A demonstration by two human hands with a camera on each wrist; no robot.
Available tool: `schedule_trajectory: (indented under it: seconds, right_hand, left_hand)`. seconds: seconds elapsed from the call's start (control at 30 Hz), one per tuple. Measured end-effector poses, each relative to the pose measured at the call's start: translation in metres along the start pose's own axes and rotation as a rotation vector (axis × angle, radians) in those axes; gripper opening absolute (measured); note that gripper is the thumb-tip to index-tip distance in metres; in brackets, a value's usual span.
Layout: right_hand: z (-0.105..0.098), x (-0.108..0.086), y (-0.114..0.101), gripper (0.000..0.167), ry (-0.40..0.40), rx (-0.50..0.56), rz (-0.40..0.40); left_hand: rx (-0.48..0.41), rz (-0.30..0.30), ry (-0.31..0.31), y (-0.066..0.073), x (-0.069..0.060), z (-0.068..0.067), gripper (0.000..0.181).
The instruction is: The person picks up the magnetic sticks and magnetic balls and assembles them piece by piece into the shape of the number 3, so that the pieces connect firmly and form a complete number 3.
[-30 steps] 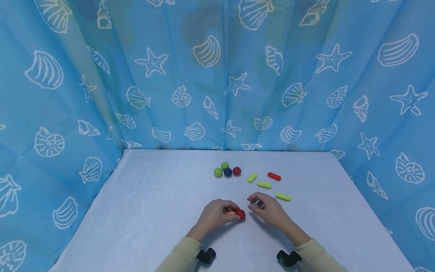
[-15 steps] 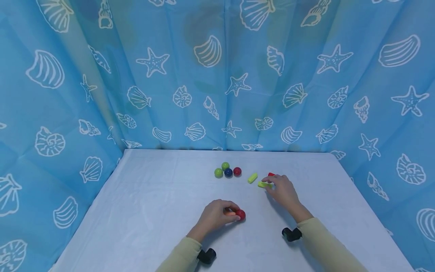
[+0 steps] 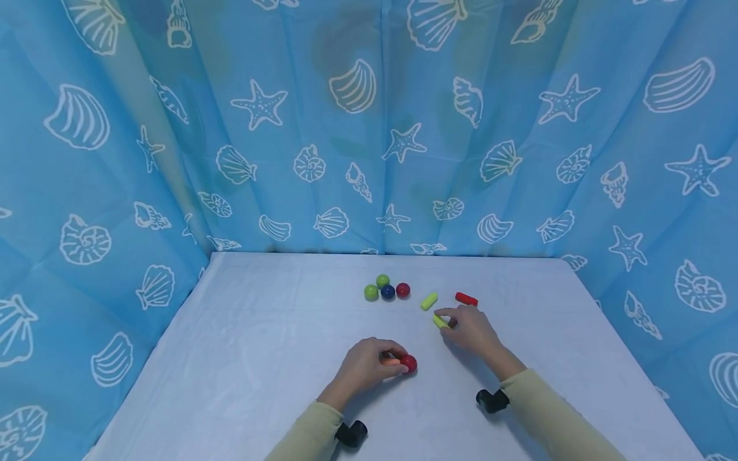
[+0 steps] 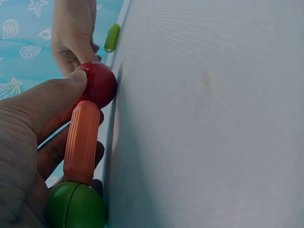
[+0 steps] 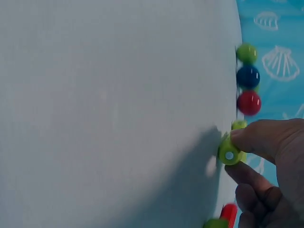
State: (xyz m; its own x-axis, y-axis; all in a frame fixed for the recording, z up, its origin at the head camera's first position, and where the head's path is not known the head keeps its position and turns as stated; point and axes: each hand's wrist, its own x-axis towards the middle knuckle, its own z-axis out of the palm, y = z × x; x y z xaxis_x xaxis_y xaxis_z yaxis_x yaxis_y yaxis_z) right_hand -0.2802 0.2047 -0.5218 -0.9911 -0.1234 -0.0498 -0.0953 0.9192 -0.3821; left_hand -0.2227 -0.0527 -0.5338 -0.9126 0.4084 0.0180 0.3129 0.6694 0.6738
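Observation:
My left hand [image 3: 364, 363] holds a joined row of toy pieces: a red ball [image 4: 100, 86], a ridged orange rod [image 4: 81, 142] and a green ball [image 4: 76, 206]. In the left wrist view the thumb presses on the red ball. The head view hides the green ball behind the hand. Ahead and to the right, my right hand [image 3: 474, 330] pinches a yellow-green rod [image 3: 440, 321] between thumb and fingers. A small pale round mark shows on that rod's end in the right wrist view. The two hands are apart.
On the white table [image 3: 277, 320], two light green balls, a dark blue ball [image 3: 387, 292] and another red ball [image 3: 403, 291] sit clustered. Another yellow-green rod [image 3: 429, 301] and a red rod [image 3: 466, 299] lie near the right hand. A shell-patterned blue curtain [image 3: 357, 160] surrounds the table.
My right hand has reached away to the yellow-green rods, taken hold of one, and drawn it slightly back and left. My left hand has stayed put with its pieces.

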Motion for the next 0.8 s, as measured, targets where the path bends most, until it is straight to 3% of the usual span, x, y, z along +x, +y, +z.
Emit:
schedule_trajectory:
  seconds: [0.4, 0.8]
  right_hand:
    - [0.011, -0.027, -0.033, 0.048, -0.133, 0.024, -0.040]
    - [0.009, -0.039, -0.042, 0.042, -0.142, 0.133, -0.048]
  left_hand:
    - [0.004, 0.004, 0.002, 0.001, 0.001, 0.000, 0.024]
    - [-0.011, 0.009, 0.006, -0.001, 0.001, 0.000, 0.022]
